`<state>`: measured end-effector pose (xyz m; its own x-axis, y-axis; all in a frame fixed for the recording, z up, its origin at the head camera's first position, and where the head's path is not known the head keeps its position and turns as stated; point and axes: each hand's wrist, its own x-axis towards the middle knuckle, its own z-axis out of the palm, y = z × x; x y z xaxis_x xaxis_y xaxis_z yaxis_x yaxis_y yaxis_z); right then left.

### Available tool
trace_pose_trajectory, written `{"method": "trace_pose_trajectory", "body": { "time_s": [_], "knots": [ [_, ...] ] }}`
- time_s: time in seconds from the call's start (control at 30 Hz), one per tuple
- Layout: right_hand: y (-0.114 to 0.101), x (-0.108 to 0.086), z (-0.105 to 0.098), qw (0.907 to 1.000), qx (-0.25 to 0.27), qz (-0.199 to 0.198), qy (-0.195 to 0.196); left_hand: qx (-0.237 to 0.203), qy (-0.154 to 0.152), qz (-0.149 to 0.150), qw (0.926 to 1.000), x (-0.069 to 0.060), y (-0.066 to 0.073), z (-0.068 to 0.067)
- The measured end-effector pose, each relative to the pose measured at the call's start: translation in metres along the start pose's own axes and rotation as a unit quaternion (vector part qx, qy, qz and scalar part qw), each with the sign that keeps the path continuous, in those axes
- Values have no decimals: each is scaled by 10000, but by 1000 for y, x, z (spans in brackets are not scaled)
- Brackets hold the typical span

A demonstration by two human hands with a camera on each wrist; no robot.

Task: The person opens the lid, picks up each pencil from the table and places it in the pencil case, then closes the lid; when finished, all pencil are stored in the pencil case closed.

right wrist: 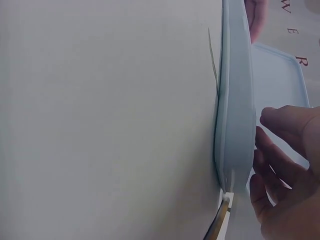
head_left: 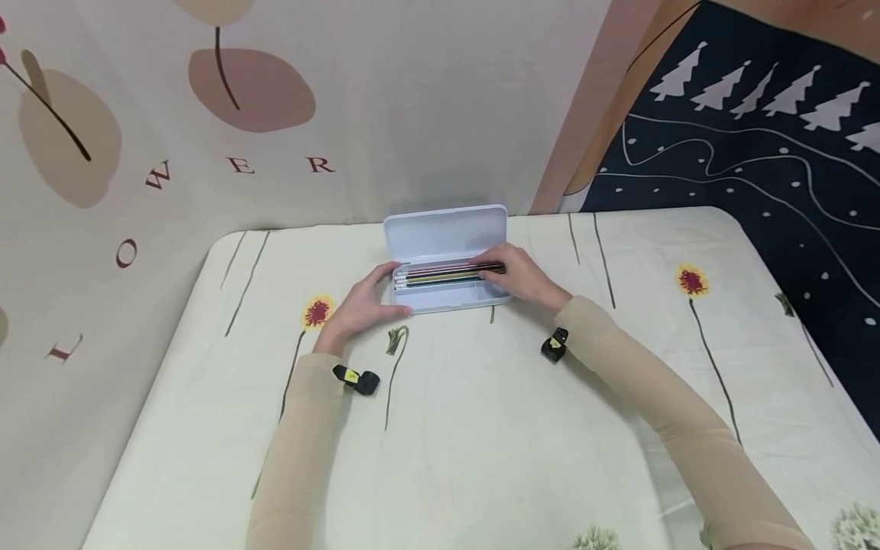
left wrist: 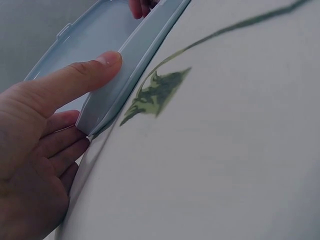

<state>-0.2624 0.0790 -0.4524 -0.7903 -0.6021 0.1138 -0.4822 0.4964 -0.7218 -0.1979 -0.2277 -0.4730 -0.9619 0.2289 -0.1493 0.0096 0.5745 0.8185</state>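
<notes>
A pale blue pencil case [head_left: 440, 301] lies on the cloth with its lid [head_left: 447, 233] raised at the back. Inside its tray rests a bundle of several dark and coloured pencils [head_left: 440, 274], running left to right. The left hand [head_left: 360, 307] holds the case's left end, its thumb against the front wall and fingers round the end, as the left wrist view shows. Over the right end of the tray, the right hand [head_left: 519, 275] pinches the pencils' right ends between thumb and fingers. In the right wrist view the case wall [right wrist: 237, 115] hides the pencils.
A white cloth [head_left: 467, 428] printed with flowers covers the table. Behind it hangs a pale printed backdrop [head_left: 440, 114], and to the right is a dark cloth [head_left: 742, 145] with white trees. Each wrist carries a small black camera [head_left: 554, 345].
</notes>
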Motion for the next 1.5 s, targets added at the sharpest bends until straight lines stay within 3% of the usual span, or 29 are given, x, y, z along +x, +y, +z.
{"method": "trace_pose_trajectory", "body": {
  "time_s": [0.43, 0.63, 0.93, 1.2, 1.5],
  "knots": [
    [13, -32, -22, 9944, 493, 806, 481, 17, 26, -106, 9999, -1, -1, -2],
    [22, -45, -32, 9924, 400, 1051, 495, 64, 42, -89, 9999, 0, -1, -3],
    [29, -60, -37, 9830, 151, 1815, 219, 41, 19, -5, 10000, 1, -3, -2],
    [33, -65, -39, 9808, 14, 1899, 450, 11, 15, -66, 10000, -1, -3, 0],
    [37, -79, -55, 9767, -7, 2055, 617, -19, 58, -39, 10000, 0, -2, 0]
  ]
}}
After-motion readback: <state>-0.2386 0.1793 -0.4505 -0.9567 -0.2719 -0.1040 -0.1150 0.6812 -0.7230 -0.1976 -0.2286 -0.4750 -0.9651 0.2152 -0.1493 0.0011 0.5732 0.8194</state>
